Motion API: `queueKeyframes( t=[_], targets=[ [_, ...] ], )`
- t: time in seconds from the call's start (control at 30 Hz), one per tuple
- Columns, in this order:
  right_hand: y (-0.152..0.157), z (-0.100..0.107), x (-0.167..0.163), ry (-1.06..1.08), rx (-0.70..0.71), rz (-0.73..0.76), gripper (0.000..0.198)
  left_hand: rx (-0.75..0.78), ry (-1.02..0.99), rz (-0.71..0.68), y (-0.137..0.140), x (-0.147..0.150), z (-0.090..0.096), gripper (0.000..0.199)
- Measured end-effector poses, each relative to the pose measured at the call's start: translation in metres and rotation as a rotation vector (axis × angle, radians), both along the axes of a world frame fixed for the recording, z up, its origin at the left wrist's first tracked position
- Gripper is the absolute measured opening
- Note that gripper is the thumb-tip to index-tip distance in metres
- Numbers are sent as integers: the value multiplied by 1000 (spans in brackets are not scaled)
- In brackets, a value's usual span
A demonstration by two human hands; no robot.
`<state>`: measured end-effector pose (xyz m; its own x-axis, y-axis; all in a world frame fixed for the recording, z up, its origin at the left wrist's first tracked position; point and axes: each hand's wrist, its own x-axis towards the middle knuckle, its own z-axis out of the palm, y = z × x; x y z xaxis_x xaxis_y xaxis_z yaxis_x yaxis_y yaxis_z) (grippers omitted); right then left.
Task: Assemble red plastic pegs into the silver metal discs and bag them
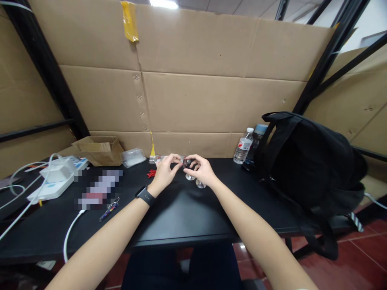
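My left hand (163, 172), with a dark watch on its wrist, is closed in a pinch over the middle of the black desk. Its thumb and fingertips meet the left edge of a small, round, shiny object (185, 163) with a dark reddish face. From the other side my right hand (202, 170) grips the same object between thumb and fingers. Just below the right hand, two small clear round pieces (200, 184) lie on the desk, partly covered by it. Several thin red pieces (151, 173) lie left of my left hand. Behind the hands is a clear plastic packet (157, 159), partly hidden.
A black backpack (314, 173) fills the right side, beside a water bottle (243, 146) and a dark bottle (256, 141). At left are a cardboard box (102, 153), a power strip (57, 183), white cables and a keychain (109, 211). A cardboard wall (211, 100) closes the back.
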<state>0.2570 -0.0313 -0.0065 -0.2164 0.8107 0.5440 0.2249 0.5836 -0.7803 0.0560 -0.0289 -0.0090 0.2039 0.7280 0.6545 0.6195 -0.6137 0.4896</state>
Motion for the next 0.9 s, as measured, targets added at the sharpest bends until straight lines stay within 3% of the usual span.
queueKeyframes(
  t=[0.43, 0.9],
  targets=[
    [6, -9, -2, -32, -47, 15, 50, 78, 89, 85, -13, 6, 6, 24],
    [2, -6, -6, 138, -177, 123, 45, 171, 232, 101, -20, 7, 10, 13]
  ],
)
